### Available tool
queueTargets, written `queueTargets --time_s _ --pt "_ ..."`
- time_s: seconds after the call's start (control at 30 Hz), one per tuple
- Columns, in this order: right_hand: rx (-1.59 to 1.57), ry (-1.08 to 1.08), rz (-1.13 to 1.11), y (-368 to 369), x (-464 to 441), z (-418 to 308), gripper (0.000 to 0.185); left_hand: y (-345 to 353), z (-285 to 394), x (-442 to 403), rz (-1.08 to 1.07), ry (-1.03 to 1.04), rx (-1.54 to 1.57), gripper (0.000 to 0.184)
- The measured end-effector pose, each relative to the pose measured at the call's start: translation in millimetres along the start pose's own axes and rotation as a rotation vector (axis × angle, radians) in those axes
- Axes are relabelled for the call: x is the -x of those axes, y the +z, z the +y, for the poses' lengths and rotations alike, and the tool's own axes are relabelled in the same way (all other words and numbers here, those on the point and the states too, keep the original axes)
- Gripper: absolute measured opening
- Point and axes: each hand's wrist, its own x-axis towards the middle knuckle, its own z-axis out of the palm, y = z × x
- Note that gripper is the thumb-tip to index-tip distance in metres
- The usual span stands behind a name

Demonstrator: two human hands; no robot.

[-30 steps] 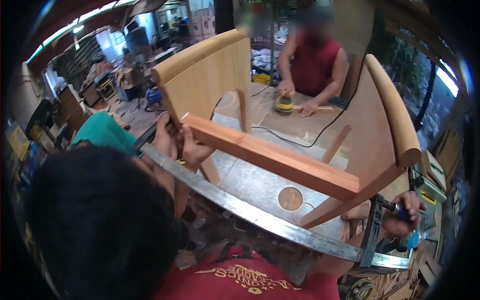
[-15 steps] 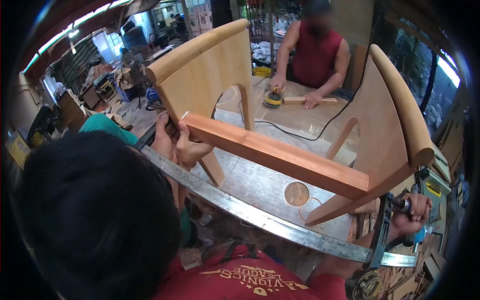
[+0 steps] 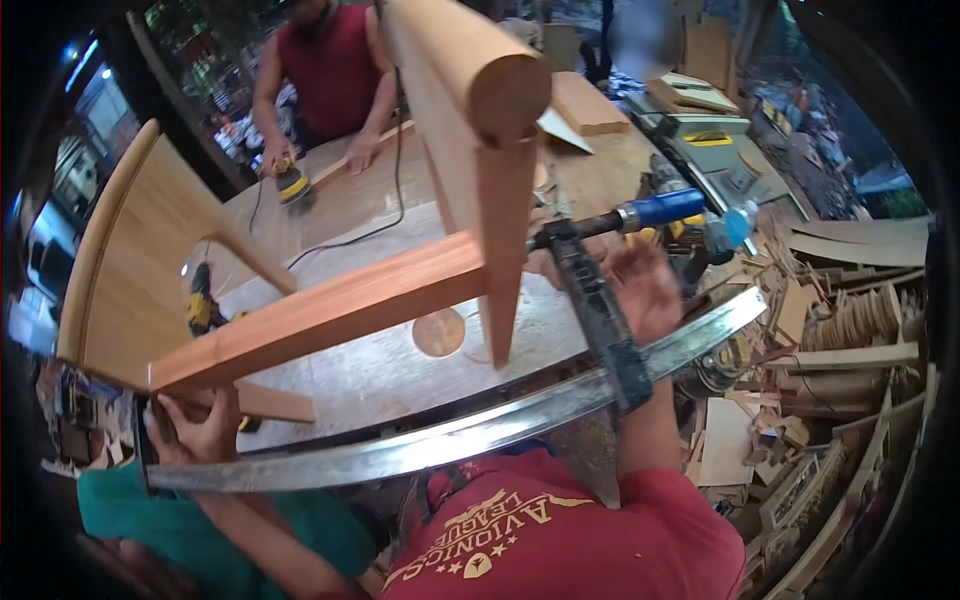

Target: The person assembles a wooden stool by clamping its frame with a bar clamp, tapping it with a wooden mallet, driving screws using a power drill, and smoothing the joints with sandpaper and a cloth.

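Observation:
A reddish wooden rail [image 3: 330,308] spans between two pale wooden chair side frames, the left one [image 3: 140,270] and the right one [image 3: 503,220], both with rounded top edges. My left hand [image 3: 208,430] is closed at the rail's left end, gripping it from below; part of its fingers is hidden. A long steel bar clamp [image 3: 450,442] runs in front of the rail. Its black sliding jaw [image 3: 592,310] and blue screw handle [image 3: 665,207] stand by the right frame. Slightly blurred, my right hand [image 3: 645,290] is open behind the jaw, just below the handle.
Across the worktable [image 3: 360,365], a person in a red sleeveless shirt [image 3: 330,75] has a hand on a yellow sander [image 3: 292,185]. Someone in a green shirt [image 3: 240,530] is close at my left. A cable crosses the table. Wood offcuts [image 3: 800,310] are piled at right.
My view has swung right, so the frames sit further left. My right hand has let go of the clamp's handle and opened. My left hand stays at the rail's left end.

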Motion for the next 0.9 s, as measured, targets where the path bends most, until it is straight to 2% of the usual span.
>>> queueTargets --time_s 0.07,0.13,0.2,0.23,0.27,0.3,0.33,0.37,0.4,0.43,0.47,0.53,0.57,0.63,0.67,0.7,0.73,0.77,0.83,0.87,0.9 --pt "0.161 0.067 0.104 -44.0 17.3 8.4 0.042 -1.5 -15.0 15.9 -0.06 -0.056 0.015 0.051" --pt "0.286 0.225 0.135 -96.3 52.5 18.9 0.044 -8.0 -50.0 26.3 0.43 0.32 -0.273 0.049" --pt "0.377 0.469 0.023 -117.6 91.9 31.3 0.045 6.6 -43.5 40.5 0.418 0.5 -0.102 0.046" --pt "0.424 0.588 -0.115 -97.6 111.7 30.8 0.046 29.5 -32.9 44.3 0.11 0.48 0.19 0.044" --pt "0.509 0.649 -0.306 -47.0 119.4 17.4 0.042 44.4 -26.5 46.9 -0.208 0.42 0.472 0.042" --pt "0.59 0.685 -0.509 3.5 126.2 4.3 0.037 52.7 -26.9 44.0 -0.151 0.482 0.383 0.043" --pt "0.621 0.63 -0.863 61.6 109.1 -19.0 0.044 61.0 -27.3 40.6 -0.089 0.54 0.292 0.045" --pt "0.364 0.54 -1.178 92.1 91.6 -21.7 0.043 71.6 -32.9 42.0 0.091 0.605 0.163 0.047" --pt "0.281 0.291 -1.287 110.5 91.3 -19.1 0.05 79.6 -40.6 44.6 0.269 0.648 0.029 0.049" --pt "0.149 0.297 -1.308 132.9 88.0 -22.6 0.062 66.4 -51.1 43.7 0.235 0.59 0.251 0.059" --pt "0.085 0.27 -1.29 138.9 88.6 -28.9 0.057 55.8 -52.1 39.2 0.064 0.586 0.21 0.064" --pt "-0.041 0.213 -1.257 151.6 90.0 -42.2 0.048 81.0 -45.8 45.9 0.168 0.562 0.3 0.065" --pt "-0.043 0.097 -1.343 141.6 82.0 -52.9 0.041 72.9 -51.0 47.1 0.242 0.601 -0.03 0.063" --pt "-0.072 0.069 -1.701 167.8 47.0 -55.9 0.042 47.6 -36.6 48.6 0.033 0.592 0.235 0.065" --pt "-0.087 0.204 -1.919 199.6 21.0 -54.7 0.05 41.7 -42.9 42.8 -0.102 0.529 0.395 0.067" --pt "-0.039 0.239 -1.888 199.8 25.5 -59.9 0.049 39.3 -43.4 39.1 -0.037 0.479 0.527 0.069" --pt "0.007 0.274 -1.856 200.4 31.5 -65.9 0.049 46.2 -44.4 40.9 0.035 0.472 0.439 0.066" --pt "0.095 0.166 -1.635 175.8 53.6 -67.6 0.039 58.4 -45.1 43.5 0.121 0.494 0.337 0.063" --pt "0.316 0.245 -1.272 151.0 84.8 -59.0 0.031 50.4 -35.7 25.5 -0.285 0.581 0.239 0.061" --pt "0.45 0.42 -1.116 136.7 92.3 -52.4 0.031 46.4 -31.4 16.3 -0.485 0.615 0.19 0.059" --pt "0.634 0.564 -0.999 110.0 107.1 -36.0 0.034 37.2 -42.4 25.5 -0.26 0.644 0.022 0.06"
